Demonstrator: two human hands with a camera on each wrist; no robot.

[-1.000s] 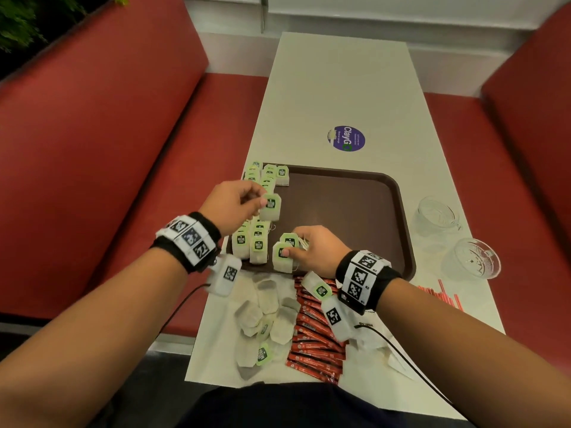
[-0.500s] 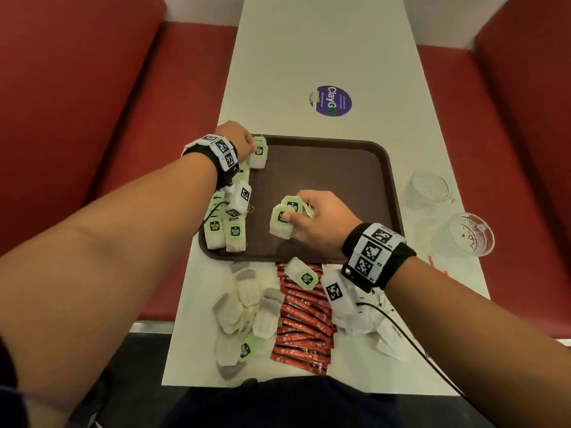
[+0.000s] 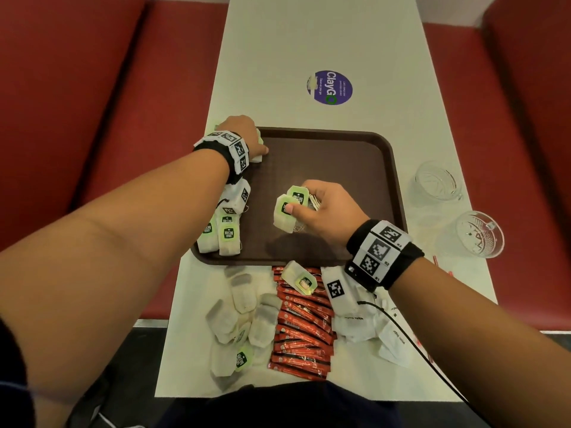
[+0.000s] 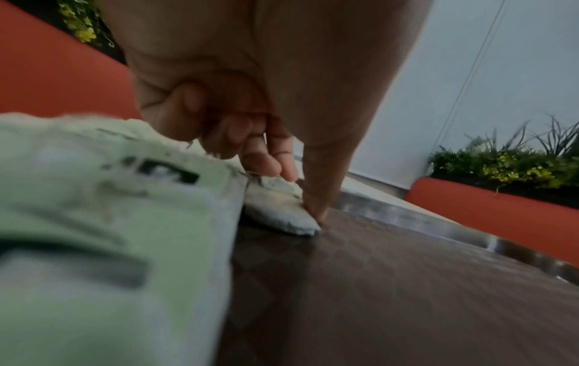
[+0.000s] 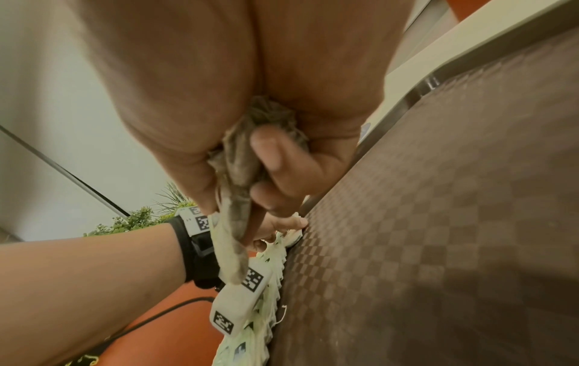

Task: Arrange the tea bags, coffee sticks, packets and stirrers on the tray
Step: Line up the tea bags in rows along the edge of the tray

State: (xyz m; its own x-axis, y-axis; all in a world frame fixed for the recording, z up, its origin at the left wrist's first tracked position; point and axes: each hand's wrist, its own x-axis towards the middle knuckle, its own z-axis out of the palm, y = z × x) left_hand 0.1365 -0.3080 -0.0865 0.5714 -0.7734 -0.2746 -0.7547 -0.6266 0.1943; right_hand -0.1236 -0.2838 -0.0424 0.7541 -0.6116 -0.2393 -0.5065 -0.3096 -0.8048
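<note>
A brown tray [image 3: 340, 177] lies on the white table. A row of green-tagged tea bags [image 3: 224, 234] runs along its left edge. My left hand [image 3: 261, 149] is at the tray's far left corner. In the left wrist view its thumb and curled fingers [image 4: 269, 163] pinch one tea bag [image 4: 278, 213] lying flat on the tray floor [image 4: 407, 284]. My right hand [image 3: 301, 197] hovers over the tray's middle and grips a small bunch of tea bags [image 3: 285, 220], seen as crumpled bags [image 5: 235, 173] in the right wrist view.
On the table in front of the tray lie loose tea bags [image 3: 244, 316], red coffee sticks [image 3: 304, 329] and white packets [image 3: 367, 329]. Red stirrers [image 3: 441, 267] and two glass cups [image 3: 437, 183] [image 3: 479, 234] are to the right. Red benches flank the table.
My left hand has carried a tea bag from the middle of the row up to the tray's far left corner. The right hand has kept its bunch in place.
</note>
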